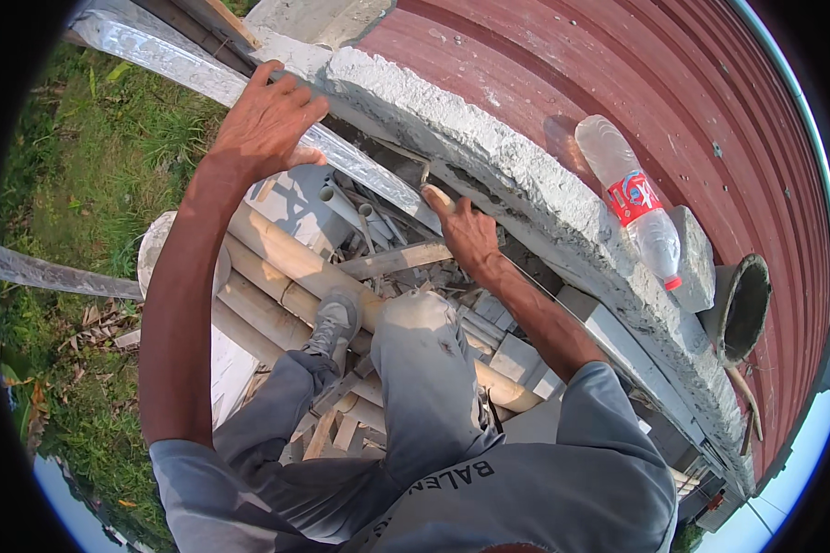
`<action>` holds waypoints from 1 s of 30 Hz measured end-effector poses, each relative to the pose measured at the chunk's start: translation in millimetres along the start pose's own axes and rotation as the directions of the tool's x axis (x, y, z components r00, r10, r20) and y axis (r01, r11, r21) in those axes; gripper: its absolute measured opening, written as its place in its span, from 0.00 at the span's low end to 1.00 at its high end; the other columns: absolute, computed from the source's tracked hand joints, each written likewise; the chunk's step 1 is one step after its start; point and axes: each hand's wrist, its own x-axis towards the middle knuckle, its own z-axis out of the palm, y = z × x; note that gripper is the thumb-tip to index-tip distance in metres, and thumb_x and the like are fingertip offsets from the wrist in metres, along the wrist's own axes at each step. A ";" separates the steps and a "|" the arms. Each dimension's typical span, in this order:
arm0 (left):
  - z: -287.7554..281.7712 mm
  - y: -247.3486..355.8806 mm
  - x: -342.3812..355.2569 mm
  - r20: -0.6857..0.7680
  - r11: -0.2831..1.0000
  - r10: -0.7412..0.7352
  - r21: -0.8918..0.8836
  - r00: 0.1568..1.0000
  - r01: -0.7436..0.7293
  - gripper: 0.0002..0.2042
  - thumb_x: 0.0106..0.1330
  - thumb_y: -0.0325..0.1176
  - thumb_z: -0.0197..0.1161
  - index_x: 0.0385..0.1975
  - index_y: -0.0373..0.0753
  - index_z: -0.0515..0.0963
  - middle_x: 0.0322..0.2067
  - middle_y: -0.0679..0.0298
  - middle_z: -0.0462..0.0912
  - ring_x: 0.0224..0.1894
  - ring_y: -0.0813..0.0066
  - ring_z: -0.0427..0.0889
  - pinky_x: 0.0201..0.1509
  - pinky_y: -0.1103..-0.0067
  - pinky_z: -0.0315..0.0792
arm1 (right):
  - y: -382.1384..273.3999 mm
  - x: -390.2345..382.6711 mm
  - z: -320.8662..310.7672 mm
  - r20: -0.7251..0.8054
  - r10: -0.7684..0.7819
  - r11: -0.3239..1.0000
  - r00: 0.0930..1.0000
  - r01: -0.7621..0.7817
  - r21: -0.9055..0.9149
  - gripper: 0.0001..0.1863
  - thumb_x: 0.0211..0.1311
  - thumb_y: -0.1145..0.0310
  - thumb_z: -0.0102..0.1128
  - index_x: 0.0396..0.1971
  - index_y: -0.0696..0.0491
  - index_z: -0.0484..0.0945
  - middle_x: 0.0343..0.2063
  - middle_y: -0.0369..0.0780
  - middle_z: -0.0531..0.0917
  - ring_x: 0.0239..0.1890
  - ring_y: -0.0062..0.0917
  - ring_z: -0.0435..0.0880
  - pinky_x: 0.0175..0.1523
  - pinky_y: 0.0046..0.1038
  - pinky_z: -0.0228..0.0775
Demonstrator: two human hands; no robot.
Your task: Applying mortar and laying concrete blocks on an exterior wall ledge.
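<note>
A long silvery metal bar [180, 69] runs slantwise from the upper left toward the middle, beside the rough mortar top of a wall [489, 138]. My left hand [272, 120] is closed over the bar, fingers on its far side and thumb on the near side. By the bar's lower end, my right hand [468, 238] grips the pale handle of a trowel [441, 196]. A bent metal shank shows at the handle's tip; the blade is mostly hidden against the wall.
Bamboo poles [290, 249] lie under my feet, with wood scraps and rubble below. On the right, a plastic bottle with a red label [632, 195], a grey block [693, 258] and a mortar-stained bucket [742, 309] rest along the wall beside red corrugated roofing [673, 74]. Grass [92, 184] lies far below left.
</note>
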 end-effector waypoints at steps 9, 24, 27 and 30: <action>-9.2 5.8 7.5 0.010 1.000 -0.010 -0.012 1.000 0.010 0.26 0.47 0.53 0.72 0.41 0.43 0.74 0.32 0.65 0.75 0.46 0.65 0.74 0.70 0.63 0.56 | 7.4 14.6 -17.4 0.009 0.015 0.991 1.000 -0.016 0.131 0.35 0.62 0.67 0.57 0.69 0.32 0.57 0.33 0.52 0.79 0.29 0.45 0.84 0.33 0.46 0.77; 3.2 0.1 -5.7 -0.051 0.998 -0.016 0.062 0.999 0.019 0.29 0.46 0.56 0.71 0.44 0.44 0.75 0.35 0.66 0.77 0.49 0.66 0.74 0.71 0.64 0.55 | 63.3 -121.8 -66.3 0.473 0.182 0.271 0.862 -0.506 0.819 0.28 0.62 0.49 0.64 0.49 0.57 0.72 0.26 0.35 0.74 0.24 0.16 0.72 0.28 0.22 0.65; 0.2 4.4 -9.6 -0.054 0.998 -0.025 0.061 0.998 0.028 0.29 0.46 0.56 0.71 0.44 0.44 0.75 0.35 0.65 0.77 0.49 0.65 0.74 0.71 0.63 0.55 | 50.7 -102.7 -71.8 0.439 0.082 0.412 0.895 -0.431 0.803 0.32 0.62 0.42 0.60 0.48 0.58 0.73 0.25 0.34 0.73 0.23 0.17 0.71 0.28 0.23 0.65; 1.9 9.0 -1.2 -0.055 0.996 -0.059 0.067 0.997 0.063 0.30 0.46 0.55 0.71 0.44 0.44 0.75 0.36 0.65 0.78 0.49 0.65 0.74 0.71 0.63 0.55 | 63.5 -80.4 -57.1 0.289 0.046 0.647 0.956 -0.249 0.720 0.35 0.64 0.41 0.57 0.51 0.61 0.69 0.26 0.41 0.79 0.24 0.30 0.78 0.33 0.33 0.71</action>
